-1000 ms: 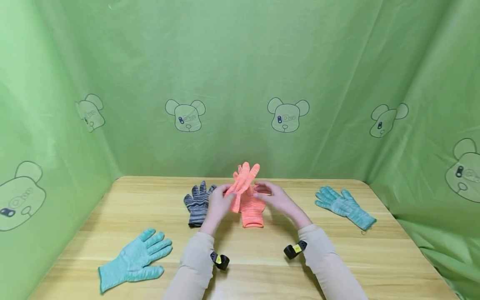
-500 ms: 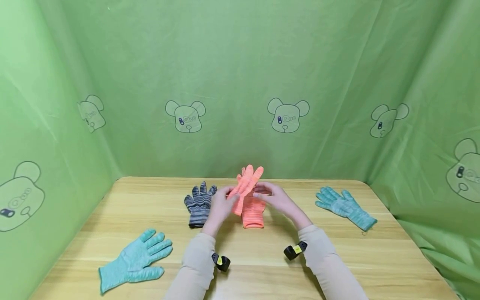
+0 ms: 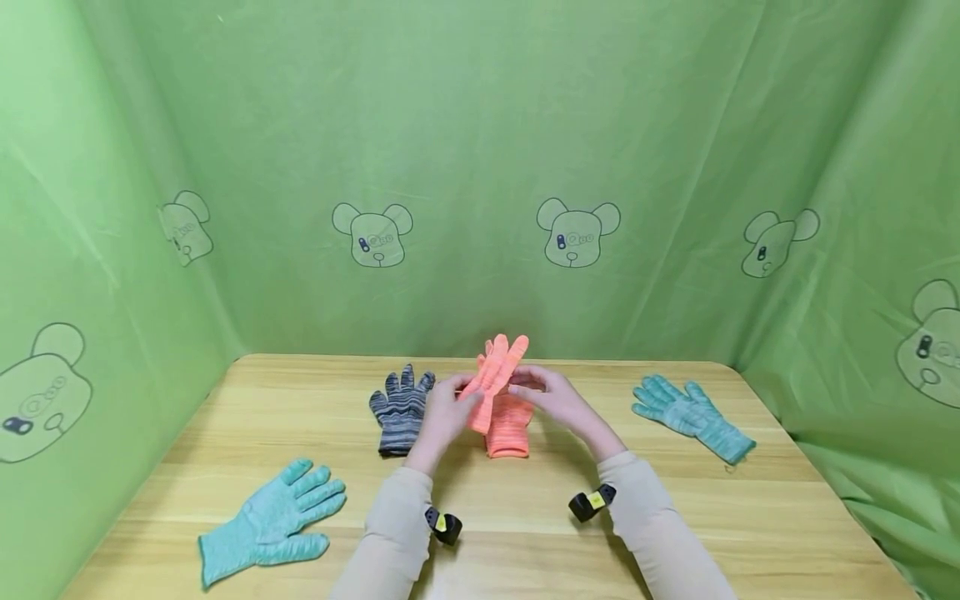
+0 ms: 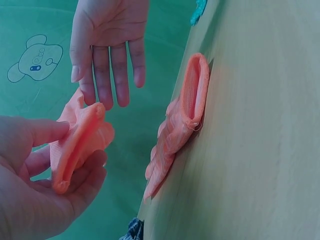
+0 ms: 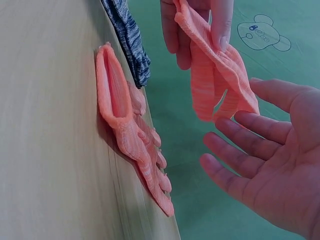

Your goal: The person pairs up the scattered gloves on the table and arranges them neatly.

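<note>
My left hand (image 3: 446, 414) pinches a coral-pink knitted glove (image 3: 492, 379) by its cuff, thumb on one side and fingers on the other. The glove is held above the table, its fingers pointing up and away in the head view. In the left wrist view, its cuff opening (image 4: 82, 147) faces the camera. Beside it is my right hand (image 5: 285, 155), palm showing and fingers extended, with fingertips right at the glove's edge. Below both hands a matching coral glove (image 3: 508, 435) lies on the table, cuff toward me, its finger part covered by the held glove in the head view.
A dark grey striped glove (image 3: 403, 412) lies just left of my left hand. One teal glove (image 3: 270, 517) is at the front left of the wooden table (image 3: 517, 558), another teal glove (image 3: 690, 417) at the right. Green curtains (image 3: 480, 167) with printed bear heads surround the table.
My left hand has shifted slightly right with the coral glove, which sits a little lower and closer to my right hand. The right hand and the gloves on the table have hardly moved.
</note>
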`<state>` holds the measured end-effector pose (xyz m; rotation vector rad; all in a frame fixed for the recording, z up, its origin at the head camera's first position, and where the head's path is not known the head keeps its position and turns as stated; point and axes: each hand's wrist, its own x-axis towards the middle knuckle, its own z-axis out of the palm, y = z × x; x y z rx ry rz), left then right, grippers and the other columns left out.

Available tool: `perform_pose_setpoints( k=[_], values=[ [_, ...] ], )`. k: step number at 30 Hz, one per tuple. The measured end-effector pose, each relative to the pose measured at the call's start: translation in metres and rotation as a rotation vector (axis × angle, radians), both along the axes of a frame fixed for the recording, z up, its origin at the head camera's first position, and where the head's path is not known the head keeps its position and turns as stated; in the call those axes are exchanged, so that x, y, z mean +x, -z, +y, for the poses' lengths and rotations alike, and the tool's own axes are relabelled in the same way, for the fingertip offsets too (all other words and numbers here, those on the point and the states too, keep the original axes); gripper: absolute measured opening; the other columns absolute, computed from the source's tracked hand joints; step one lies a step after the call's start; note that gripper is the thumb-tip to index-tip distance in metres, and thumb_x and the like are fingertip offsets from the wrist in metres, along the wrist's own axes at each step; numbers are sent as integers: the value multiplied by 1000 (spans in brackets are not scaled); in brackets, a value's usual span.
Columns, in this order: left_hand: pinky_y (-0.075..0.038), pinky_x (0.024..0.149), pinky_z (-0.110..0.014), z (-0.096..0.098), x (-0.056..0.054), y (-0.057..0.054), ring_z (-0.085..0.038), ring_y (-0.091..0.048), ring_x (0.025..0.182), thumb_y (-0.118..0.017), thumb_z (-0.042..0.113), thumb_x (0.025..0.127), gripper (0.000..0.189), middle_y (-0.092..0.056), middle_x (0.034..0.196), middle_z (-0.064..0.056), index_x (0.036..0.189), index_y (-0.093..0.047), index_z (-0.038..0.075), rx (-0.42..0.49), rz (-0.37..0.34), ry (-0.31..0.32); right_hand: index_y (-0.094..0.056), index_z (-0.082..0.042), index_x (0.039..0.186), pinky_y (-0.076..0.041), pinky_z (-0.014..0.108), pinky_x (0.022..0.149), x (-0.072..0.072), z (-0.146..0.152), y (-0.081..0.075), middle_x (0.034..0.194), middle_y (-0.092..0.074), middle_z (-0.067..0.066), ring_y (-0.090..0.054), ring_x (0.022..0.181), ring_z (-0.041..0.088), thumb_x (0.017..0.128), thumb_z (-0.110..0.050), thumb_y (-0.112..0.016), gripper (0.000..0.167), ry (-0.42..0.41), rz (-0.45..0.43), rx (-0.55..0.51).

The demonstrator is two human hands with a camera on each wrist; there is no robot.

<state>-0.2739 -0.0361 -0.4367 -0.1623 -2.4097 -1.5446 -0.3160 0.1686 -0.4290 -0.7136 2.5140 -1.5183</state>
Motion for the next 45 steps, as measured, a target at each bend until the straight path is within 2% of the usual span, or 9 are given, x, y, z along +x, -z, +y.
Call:
perform_pose_setpoints(
  k=[8, 14, 23, 29, 32, 36, 40, 43, 45],
  values=[
    [-55, 88, -41, 0, -1, 4, -31, -67, 99, -68, 12, 87, 25, -72, 106, -19, 109, -71, -2, -20, 46, 15, -55, 0, 133, -51, 43, 101, 1, 1, 2, 130, -61, 20, -60, 119, 33, 96, -26, -62, 46, 12, 0, 1],
    [-57, 80, -33, -1, -1, 5, -23, -69, 89, -68, 18, 89, 26, -73, 100, -16, 106, -72, -1, -26, 102, 27, -56, 0, 132, -50, 44, 102, -2, 2, 4, 129, -62, 19, -60, 119, 33, 96, -28, -62, 45, 22, 7, 5],
    [-57, 87, -36, 4, 0, 0, -29, -69, 100, -67, 14, 90, 24, -73, 105, -17, 109, -72, -1, -3, 15, 41, -60, 3, 125, -52, 42, 99, -5, 2, 5, 122, -65, 22, -62, 114, 33, 96, -22, -60, 38, 110, 47, 16],
    [-57, 86, -34, 7, 1, 1, -25, -68, 101, -65, 15, 92, 22, -74, 107, -13, 109, -73, 3, -1, -46, 73, -67, 3, 105, -52, 26, 80, -8, -1, 11, 101, -69, 20, -63, 90, 20, 93, -16, -65, 22, 155, 81, 18],
    [-56, 87, -35, 8, 1, 1, -25, -68, 104, -64, 15, 93, 21, -74, 107, -13, 108, -73, 4, 13, -58, 80, -66, 2, 95, -49, 23, 71, -8, -2, 14, 91, -68, 17, -57, 80, 15, 92, -14, -66, 16, 165, 88, 26],
    [-57, 86, -33, 7, 1, 1, -26, -68, 102, -65, 12, 91, 20, -74, 105, -14, 106, -74, 2, 51, -58, 78, -65, 0, 90, -49, 23, 67, -7, -3, 14, 88, -67, 14, -56, 76, 12, 91, -12, -66, 13, 172, 86, 18],
    [-57, 83, -30, 7, 2, 0, -27, -70, 98, -67, 7, 88, 19, -74, 102, -16, 105, -74, 0, 128, -64, 69, -63, 4, 91, -53, 27, 68, -1, -5, 7, 88, -66, 19, -59, 76, 18, 92, -9, -64, 13, 168, 56, -2],
    [-58, 81, -28, 7, 2, 0, -28, -70, 96, -68, 4, 86, 19, -74, 100, -18, 104, -73, -2, 181, -76, 54, -62, 7, 93, -58, 37, 70, -1, -7, 5, 88, -66, 21, -62, 78, 26, 92, -7, -64, 14, 171, 22, -27],
    [-58, 80, -26, 7, 2, 1, -27, -70, 95, -69, 3, 85, 20, -74, 100, -18, 104, -73, -2, 206, -94, 35, -62, 5, 92, -59, 43, 70, -5, -6, 10, 85, -66, 18, -63, 76, 25, 92, -8, -64, 14, 173, 14, -44]
  ],
)
